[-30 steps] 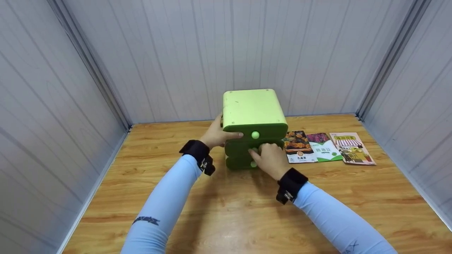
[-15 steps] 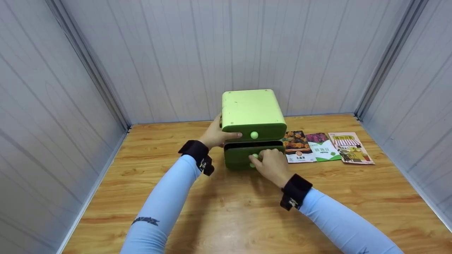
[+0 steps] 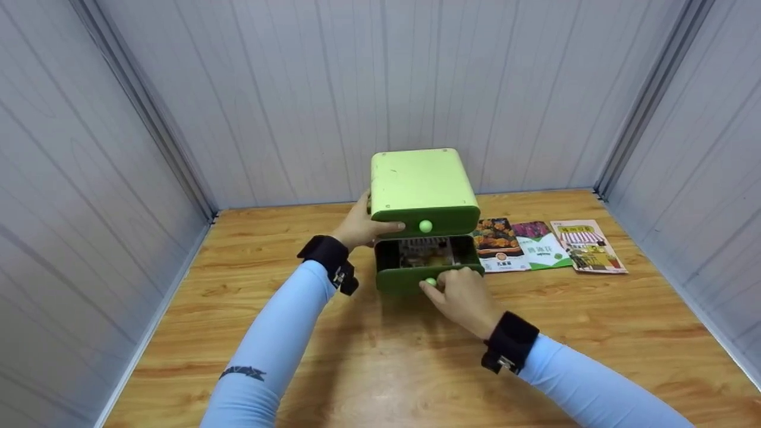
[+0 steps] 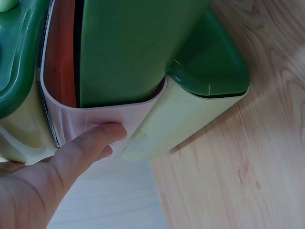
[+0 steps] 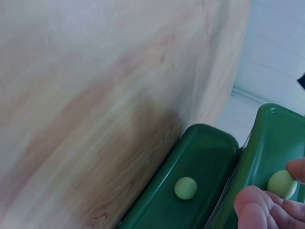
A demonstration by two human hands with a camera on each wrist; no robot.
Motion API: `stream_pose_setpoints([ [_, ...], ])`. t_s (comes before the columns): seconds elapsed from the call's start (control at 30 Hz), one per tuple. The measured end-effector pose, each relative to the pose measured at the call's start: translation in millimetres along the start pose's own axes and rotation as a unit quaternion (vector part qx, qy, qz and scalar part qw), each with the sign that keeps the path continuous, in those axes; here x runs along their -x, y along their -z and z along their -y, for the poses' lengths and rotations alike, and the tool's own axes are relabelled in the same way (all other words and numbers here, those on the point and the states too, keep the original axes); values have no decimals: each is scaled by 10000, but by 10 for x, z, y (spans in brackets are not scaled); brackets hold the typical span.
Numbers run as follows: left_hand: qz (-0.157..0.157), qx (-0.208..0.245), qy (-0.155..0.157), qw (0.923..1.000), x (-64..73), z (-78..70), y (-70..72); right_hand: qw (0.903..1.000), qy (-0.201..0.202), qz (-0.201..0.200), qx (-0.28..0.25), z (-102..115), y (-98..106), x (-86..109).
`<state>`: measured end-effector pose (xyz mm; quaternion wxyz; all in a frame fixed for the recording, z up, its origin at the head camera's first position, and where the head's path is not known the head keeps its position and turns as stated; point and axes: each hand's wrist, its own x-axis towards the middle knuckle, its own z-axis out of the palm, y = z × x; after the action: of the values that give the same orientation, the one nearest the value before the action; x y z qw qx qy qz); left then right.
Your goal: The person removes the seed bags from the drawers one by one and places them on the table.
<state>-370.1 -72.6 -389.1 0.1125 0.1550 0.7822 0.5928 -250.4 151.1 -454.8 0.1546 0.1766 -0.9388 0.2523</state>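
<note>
A small green drawer cabinet (image 3: 422, 181) with a pale green top stands on the table in the head view. My left hand (image 3: 359, 229) holds its left side, thumb across the front of the top drawer. In the left wrist view, fingers (image 4: 102, 136) lie against the pale side wall of the middle compartment. My right hand (image 3: 467, 300) pinches the round knob (image 5: 282, 184) of the middle drawer (image 3: 395, 279), which is pulled out. Inside the drawer lies a printed packet (image 3: 425, 252). The bottom drawer (image 5: 200, 164) stays closed in the right wrist view.
To the right of the cabinet lie three printed packets: one with orange flowers (image 3: 499, 244), one white and green (image 3: 541, 246), one with a striped awning (image 3: 588, 246). Pale panel walls (image 3: 297, 107) enclose the wooden table (image 3: 374, 368) at the back and sides.
The right hand has drawn the middle drawer out toward the person, and the packet inside has come into sight. The left hand has kept its hold on the cabinet.
</note>
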Motion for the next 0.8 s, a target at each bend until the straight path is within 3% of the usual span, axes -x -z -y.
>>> stream_pose_setpoints([
  [0.13,250,165,202,9993,68,-145,34,9999,90,-70,-4,42,15,100],
  [0.47,423,194,378,9982,118,-249,47,9999,144,-54,49,105,19,299],
  [0.63,197,227,362,9989,42,-112,26,9997,228,-56,112,114,6,364],
  [0.8,-64,143,131,9998,-44,52,3,9996,247,-22,167,118,-19,401],
])
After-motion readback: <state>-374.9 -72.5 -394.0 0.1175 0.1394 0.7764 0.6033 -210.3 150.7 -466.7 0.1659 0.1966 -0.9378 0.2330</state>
